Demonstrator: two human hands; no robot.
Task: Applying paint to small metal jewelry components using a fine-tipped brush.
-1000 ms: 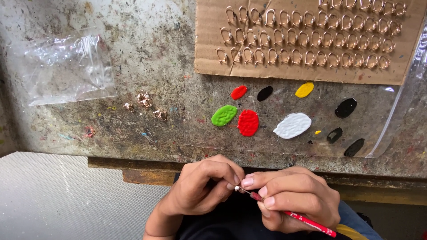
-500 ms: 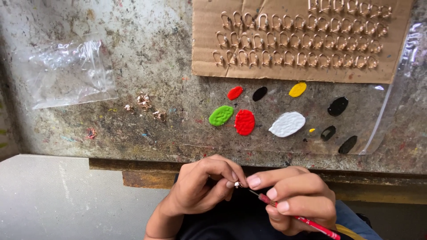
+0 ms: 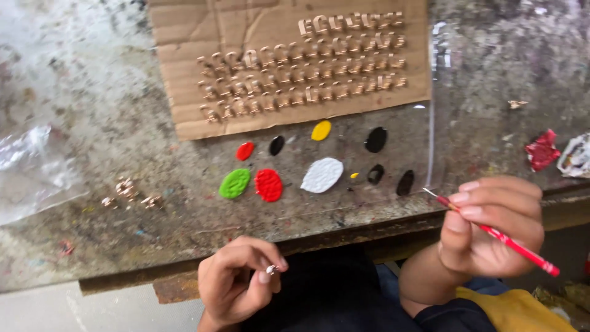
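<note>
Left hand (image 3: 236, 284) low at the near edge of the surface (image 3: 92, 80), fingers (image 3: 265, 276) pinched narrow on a tiny pale piece (image 3: 271, 269) held between thumb and forefinger, just below the surface's edge. Right hand (image 3: 491, 224) off to the right, well apart from the left, fingers closed around a thin red brush (image 3: 510, 243); brush tilted, bristle tip (image 3: 429, 192) pointing up-left toward the paint, handle end down-right. Brush tip in the air, close to the edge of a clear plastic sheet (image 3: 439, 110), touching no paint. On the surface ahead: blobs of paint in a loose group, green (image 3: 235, 183), large red (image 3: 268, 185), small red (image 3: 244, 150), white (image 3: 321, 174), yellow (image 3: 321, 130), and several black (image 3: 375, 139). Behind the paint, a cardboard sheet (image 3: 203, 24) carrying rows of small tan pieces (image 3: 307, 77) set close together. A few loose tan pieces (image 3: 128, 189) lying left of the paint. Crumpled clear bag (image 3: 31, 172) at far left. Red scrap (image 3: 542, 149) and white scrap (image 3: 576, 155) at far right, side by side. Surface itself grey, stained and speckled with old paint. Dark clothing and a yellow patch of cloth (image 3: 510, 307) below the hands.
</note>
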